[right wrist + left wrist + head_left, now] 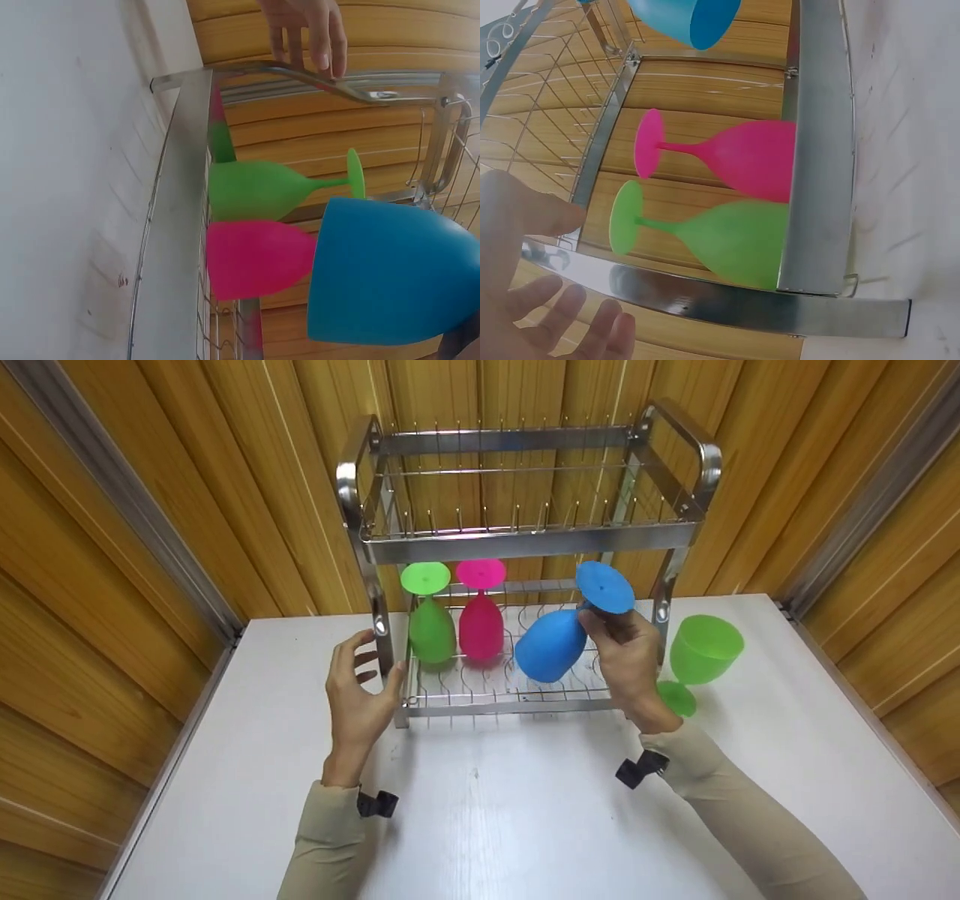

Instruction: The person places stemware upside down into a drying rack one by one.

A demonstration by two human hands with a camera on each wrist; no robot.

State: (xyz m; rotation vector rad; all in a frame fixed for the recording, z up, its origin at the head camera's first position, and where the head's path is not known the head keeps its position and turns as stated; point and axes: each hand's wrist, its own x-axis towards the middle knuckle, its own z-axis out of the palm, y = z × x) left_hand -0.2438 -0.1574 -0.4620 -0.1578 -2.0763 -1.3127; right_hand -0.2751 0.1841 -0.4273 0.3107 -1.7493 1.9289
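My right hand (626, 656) pinches the stem of a blue plastic wine glass (551, 646), just under its round foot. The glass is tilted, bowl down to the left, in front of the rack's lower shelf. A green wine glass (433, 631) and a pink wine glass (481, 628) stand upside down side by side at the shelf's left. My left hand (361, 701) is at the rack's left post (660, 289), fingers spread loosely, thumb on one side and fingers on the other. In the right wrist view, the blue bowl (390, 274) partly covers the pink glass.
The two-tier metal dish rack (536, 538) stands on a white table (480, 810), with upright wire prongs on its upper tier. A second green glass (705, 649) stands upright on the table to the right. Wood-patterned walls (112, 585) enclose the back and sides.
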